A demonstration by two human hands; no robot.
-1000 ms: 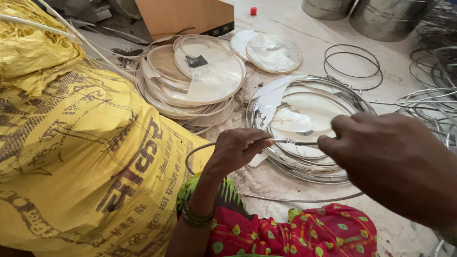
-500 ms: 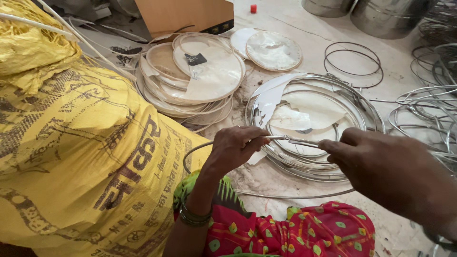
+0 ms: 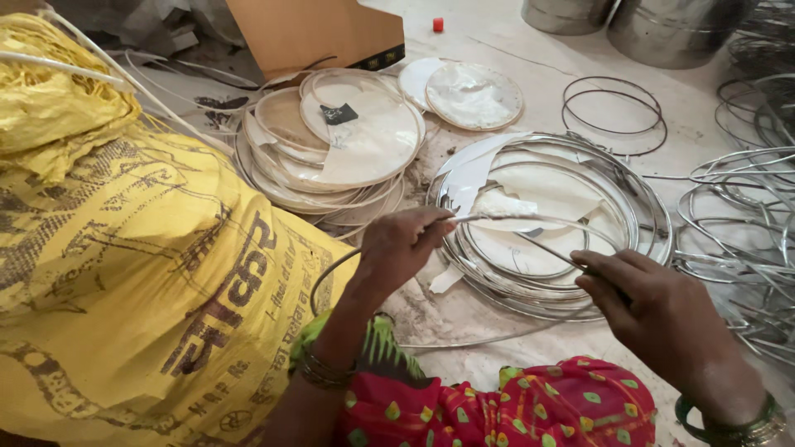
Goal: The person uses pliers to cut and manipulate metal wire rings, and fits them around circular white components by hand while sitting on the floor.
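A big yellow woven sack [image 3: 124,273] with dark printing fills the left of the view, bulging against the person's left forearm. Below it, across the bottom edge, lies red cloth with green and yellow spots [image 3: 513,410] over the person's lap. On the pale, dusty floor [image 3: 513,41] in the middle sits a stack of metal rings [image 3: 638,207] with white paper-like sheets inside them. To its left is a second pile of round, paper-covered discs [image 3: 348,141], one bearing a small dark patch. Behind that pile stands a brown cardboard box [image 3: 315,33]. Loose wire hoops [image 3: 745,223] spread over the floor at the right, two dark thin rings [image 3: 613,112] lie further back, and shiny steel drums [image 3: 662,25] stand at the top right. A tiny red cap [image 3: 437,24] lies near the box.

The left hand [image 3: 406,244] is closed, fingers pinched round one end of a thin metal wire [image 3: 530,236], just above the near rim of the ring stack. The right hand [image 3: 654,306], wearing green bangles at the wrist, is also curled shut, gripping the same wire further along, to the right. The wire runs between both hands, bent, over the lower part of the ring stack
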